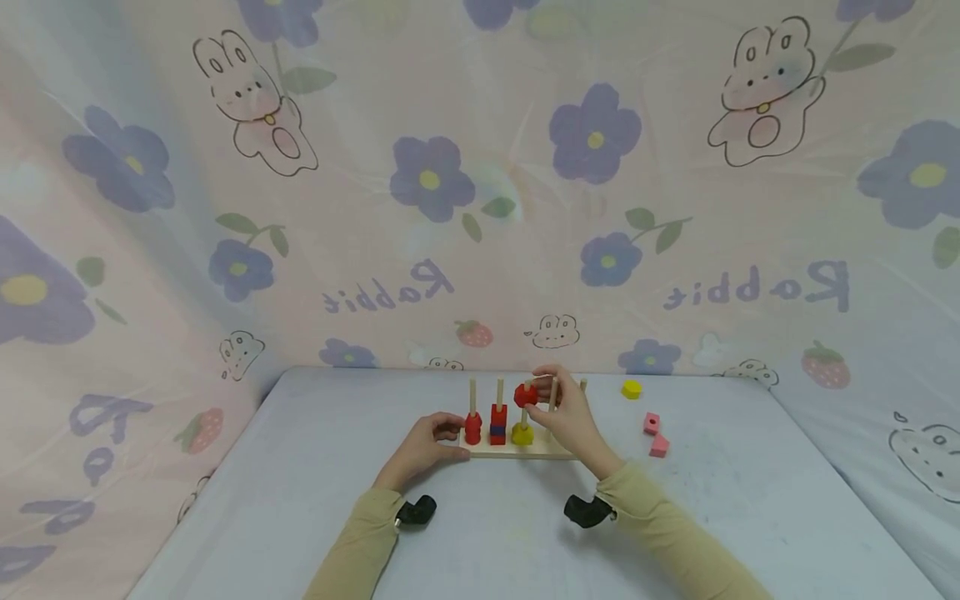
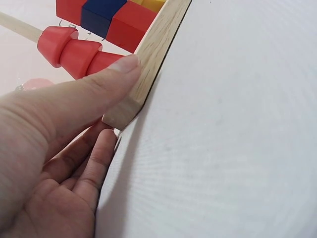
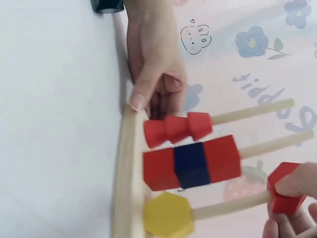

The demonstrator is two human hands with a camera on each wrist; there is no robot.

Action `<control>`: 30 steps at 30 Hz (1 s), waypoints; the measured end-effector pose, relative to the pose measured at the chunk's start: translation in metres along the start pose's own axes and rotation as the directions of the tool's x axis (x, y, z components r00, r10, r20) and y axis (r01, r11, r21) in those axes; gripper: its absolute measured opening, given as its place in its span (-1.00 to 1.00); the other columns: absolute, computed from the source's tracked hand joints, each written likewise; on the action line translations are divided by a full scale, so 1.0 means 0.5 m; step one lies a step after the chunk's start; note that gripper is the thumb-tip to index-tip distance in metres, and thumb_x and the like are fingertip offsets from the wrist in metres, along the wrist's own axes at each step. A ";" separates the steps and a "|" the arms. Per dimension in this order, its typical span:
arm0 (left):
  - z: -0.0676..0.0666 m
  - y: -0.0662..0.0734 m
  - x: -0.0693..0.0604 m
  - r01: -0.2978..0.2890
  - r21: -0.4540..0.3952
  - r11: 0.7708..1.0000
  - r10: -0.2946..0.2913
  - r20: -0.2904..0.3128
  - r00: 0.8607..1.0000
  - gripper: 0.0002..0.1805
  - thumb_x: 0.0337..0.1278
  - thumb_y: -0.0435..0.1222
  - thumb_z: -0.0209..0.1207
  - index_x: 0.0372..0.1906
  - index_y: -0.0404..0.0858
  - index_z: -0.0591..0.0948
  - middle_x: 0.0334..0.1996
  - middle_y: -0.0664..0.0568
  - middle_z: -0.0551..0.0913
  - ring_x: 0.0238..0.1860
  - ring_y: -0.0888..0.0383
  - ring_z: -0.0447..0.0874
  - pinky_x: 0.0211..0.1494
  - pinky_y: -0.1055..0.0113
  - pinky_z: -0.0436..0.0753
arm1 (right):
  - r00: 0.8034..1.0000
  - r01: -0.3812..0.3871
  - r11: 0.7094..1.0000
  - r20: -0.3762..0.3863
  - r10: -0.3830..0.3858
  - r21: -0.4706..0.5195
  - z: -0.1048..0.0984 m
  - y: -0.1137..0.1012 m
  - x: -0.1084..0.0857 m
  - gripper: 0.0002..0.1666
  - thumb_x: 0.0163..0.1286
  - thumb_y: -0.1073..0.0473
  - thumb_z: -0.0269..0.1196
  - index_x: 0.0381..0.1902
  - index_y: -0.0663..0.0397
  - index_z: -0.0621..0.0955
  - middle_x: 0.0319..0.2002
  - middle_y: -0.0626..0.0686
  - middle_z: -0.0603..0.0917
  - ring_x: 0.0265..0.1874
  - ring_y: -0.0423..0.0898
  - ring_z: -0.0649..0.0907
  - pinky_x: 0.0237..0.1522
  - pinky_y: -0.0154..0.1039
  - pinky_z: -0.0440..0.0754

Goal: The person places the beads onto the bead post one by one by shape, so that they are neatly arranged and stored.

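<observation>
Sleeves (image 1: 351, 537) at six o'clock; left hand (image 1: 422, 448) grips pegboard (image 1: 517, 454) at nine, right hand (image 1: 570, 419) pinches red hexagonal bead (image 1: 524, 397), seemingly mid-threading; I'd lower it.

The cloth (image 1: 517, 75) reads "Rabbit" twice, mirrored: a left word (image 1: 387, 287) and a right word (image 1: 757, 286). Down its left side run larger letters (image 1: 97, 465), only partly legible, beginning with an R.

white table (image 1: 487, 533) with wooden peg rack (image 1: 517, 453), yellow block (image 1: 632, 389), two pink blocks (image 1: 659, 447)
</observation>
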State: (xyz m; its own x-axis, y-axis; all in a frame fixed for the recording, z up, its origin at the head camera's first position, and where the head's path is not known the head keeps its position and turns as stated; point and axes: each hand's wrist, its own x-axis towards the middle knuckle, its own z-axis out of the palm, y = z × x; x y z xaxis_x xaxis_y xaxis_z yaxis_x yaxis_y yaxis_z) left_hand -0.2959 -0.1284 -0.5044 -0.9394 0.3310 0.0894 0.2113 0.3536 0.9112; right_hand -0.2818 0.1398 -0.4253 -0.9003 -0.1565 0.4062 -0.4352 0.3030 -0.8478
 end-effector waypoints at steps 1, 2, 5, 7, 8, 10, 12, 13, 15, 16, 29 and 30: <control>-0.001 0.001 -0.001 0.002 -0.003 1.000 -0.002 0.001 1.000 -0.40 -0.14 -0.32 0.47 0.10 -0.29 0.52 0.03 -0.09 0.55 -0.02 0.02 0.54 0.12 0.14 0.53 | 1.000 -0.010 1.000 -0.008 0.010 0.018 0.003 -0.005 -0.006 -0.41 0.08 0.49 0.38 0.08 0.23 0.44 -0.13 0.18 0.62 -0.17 0.09 0.64 -0.01 -0.05 0.59; -0.001 0.000 0.000 0.003 0.002 1.000 -0.003 0.002 1.000 -0.40 -0.14 -0.31 0.47 0.10 -0.29 0.52 0.03 -0.08 0.55 -0.03 0.03 0.54 0.12 0.16 0.53 | 1.000 -0.022 0.999 -0.011 0.022 0.035 0.006 -0.010 -0.011 -0.40 0.08 0.50 0.37 0.09 0.27 0.43 -0.12 0.22 0.61 -0.16 0.12 0.64 0.01 -0.04 0.58; -0.001 0.000 -0.001 0.008 0.014 1.000 -0.008 0.002 1.000 -0.39 -0.16 -0.28 0.48 0.09 -0.28 0.53 0.02 -0.05 0.56 -0.04 0.06 0.54 0.12 0.17 0.54 | 0.997 -0.078 0.995 -0.005 0.078 0.058 0.013 -0.026 -0.028 -0.41 0.07 0.56 0.34 0.09 0.38 0.43 -0.12 0.30 0.59 -0.13 0.21 0.62 0.04 0.07 0.54; 0.000 -0.009 0.004 0.014 0.019 1.000 -0.014 0.000 1.000 -0.39 -0.17 -0.27 0.49 0.09 -0.27 0.53 0.01 -0.03 0.56 -0.04 0.07 0.54 0.12 0.17 0.53 | 0.995 -0.098 0.993 0.000 0.098 0.064 0.018 -0.016 -0.034 -0.43 0.06 0.57 0.33 0.07 0.41 0.44 -0.13 0.29 0.58 -0.13 0.20 0.61 0.04 0.09 0.54; 0.001 -0.010 0.005 0.015 0.021 1.000 -0.015 -0.001 1.000 -0.39 -0.17 -0.27 0.49 0.09 -0.26 0.53 0.01 -0.03 0.56 -0.04 0.07 0.54 0.12 0.17 0.53 | 0.995 -0.102 0.993 0.002 0.103 0.062 0.020 -0.009 -0.036 -0.44 0.05 0.57 0.33 0.05 0.42 0.45 -0.14 0.29 0.59 -0.13 0.20 0.61 0.03 0.09 0.54; 0.001 -0.010 0.005 0.017 0.018 1.000 -0.017 0.000 1.000 -0.39 -0.17 -0.27 0.49 0.09 -0.26 0.53 0.01 -0.03 0.56 -0.04 0.07 0.54 0.13 0.16 0.53 | 0.994 -0.109 0.992 0.001 0.109 0.069 0.024 0.009 -0.038 -0.45 0.03 0.58 0.33 0.03 0.43 0.46 -0.15 0.28 0.59 -0.15 0.19 0.61 0.01 0.09 0.55; 0.001 -0.010 0.006 0.016 0.017 1.000 -0.016 0.001 1.000 -0.39 -0.17 -0.26 0.49 0.09 -0.26 0.53 0.01 -0.03 0.56 -0.04 0.07 0.54 0.12 0.17 0.53 | 0.992 -0.122 0.990 -0.005 0.122 0.074 0.029 0.033 -0.037 -0.46 0.03 0.58 0.33 0.01 0.41 0.47 -0.16 0.25 0.60 -0.15 0.15 0.61 0.00 0.06 0.56; 0.001 -0.010 0.006 0.016 0.017 1.000 -0.016 0.001 1.000 -0.39 -0.17 -0.26 0.49 0.09 -0.25 0.53 0.01 -0.03 0.56 -0.04 0.07 0.54 0.12 0.17 0.53 | 0.992 -0.125 0.989 -0.008 0.126 0.075 0.032 0.043 -0.037 -0.47 0.03 0.58 0.34 0.00 0.39 0.48 -0.16 0.24 0.60 -0.14 0.14 0.60 0.00 0.04 0.57; 0.001 -0.008 0.006 0.015 0.017 1.000 -0.015 0.001 1.000 -0.38 -0.17 -0.26 0.49 0.09 -0.25 0.53 0.02 -0.02 0.56 -0.04 0.07 0.54 0.12 0.18 0.53 | 0.991 -0.131 0.987 -0.013 0.133 0.089 0.034 0.063 -0.037 -0.47 0.03 0.57 0.34 0.01 0.36 0.50 -0.14 0.23 0.60 -0.12 0.12 0.60 0.02 0.01 0.56; 0.001 -0.007 0.006 0.014 0.019 1.000 -0.014 0.001 1.000 -0.38 -0.17 -0.26 0.49 0.09 -0.25 0.53 0.02 -0.02 0.56 -0.04 0.08 0.54 0.12 0.18 0.53 | 0.990 -0.135 0.987 -0.017 0.137 0.093 0.035 0.071 -0.037 -0.47 0.04 0.56 0.34 0.02 0.33 0.50 -0.12 0.22 0.61 -0.11 0.12 0.60 0.04 0.00 0.56; -0.002 -0.012 0.010 -0.037 -0.002 0.999 0.037 0.006 0.999 -0.39 -0.20 -0.32 0.50 0.06 -0.33 0.55 0.02 -0.09 0.56 -0.04 0.04 0.57 0.09 0.17 0.55 | 0.999 0.033 0.997 0.015 -0.032 -0.075 -0.019 0.042 -0.070 -0.25 0.10 0.51 0.36 0.27 0.25 0.38 0.08 0.26 0.57 0.09 0.17 0.55 0.14 0.02 0.44; -0.002 -0.013 0.010 -0.031 -0.004 1.000 0.031 0.005 1.000 -0.39 -0.20 -0.32 0.50 0.06 -0.33 0.55 0.02 -0.09 0.57 -0.04 0.04 0.57 0.09 0.18 0.55 | 0.999 0.046 0.995 0.015 -0.045 -0.093 -0.025 0.037 -0.074 -0.23 0.10 0.50 0.36 0.28 0.25 0.36 0.10 0.26 0.56 0.09 0.17 0.55 0.14 0.03 0.45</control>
State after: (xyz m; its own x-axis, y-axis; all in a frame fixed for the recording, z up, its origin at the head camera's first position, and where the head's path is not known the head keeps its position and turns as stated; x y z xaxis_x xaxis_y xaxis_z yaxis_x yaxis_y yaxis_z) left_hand -0.3024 -0.1298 -0.5093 -0.9310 0.3463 0.1155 0.2392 0.3397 0.9096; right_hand -0.2569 0.1630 -0.4516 -0.8797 -0.1842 0.4383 -0.4750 0.3818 -0.7928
